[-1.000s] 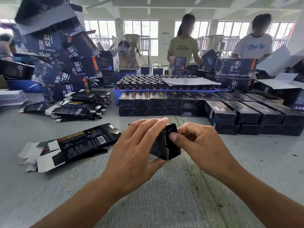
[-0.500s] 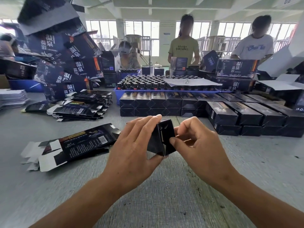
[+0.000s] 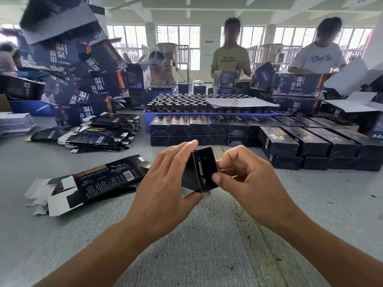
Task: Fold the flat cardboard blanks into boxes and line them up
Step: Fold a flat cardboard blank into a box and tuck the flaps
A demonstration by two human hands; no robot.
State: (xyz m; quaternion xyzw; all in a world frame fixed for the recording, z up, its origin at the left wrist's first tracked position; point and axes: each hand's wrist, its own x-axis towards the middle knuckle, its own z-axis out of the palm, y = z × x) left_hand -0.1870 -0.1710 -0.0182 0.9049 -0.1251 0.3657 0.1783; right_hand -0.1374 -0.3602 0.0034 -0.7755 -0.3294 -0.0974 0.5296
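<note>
A small black cardboard box (image 3: 202,169) is held end-on above the grey table, its near end flaps partly folded in. My left hand (image 3: 165,183) grips its left side, fingers over the top and thumb underneath. My right hand (image 3: 244,179) pinches the right edge of the end flap between thumb and forefinger. Flat black blanks (image 3: 93,181) lie on the table to the left. Finished black boxes (image 3: 290,141) stand lined up in rows behind my hands.
A taller stack of flat blanks (image 3: 103,133) sits at the back left under a heap of large dark printed cartons (image 3: 78,75). A blue tray of small bottles (image 3: 186,106) stands behind the boxes. Three people work at the far side.
The box has lifted slightly and tilted, showing its end flaps more. My right thumb and forefinger have shifted along the flap's right edge.
</note>
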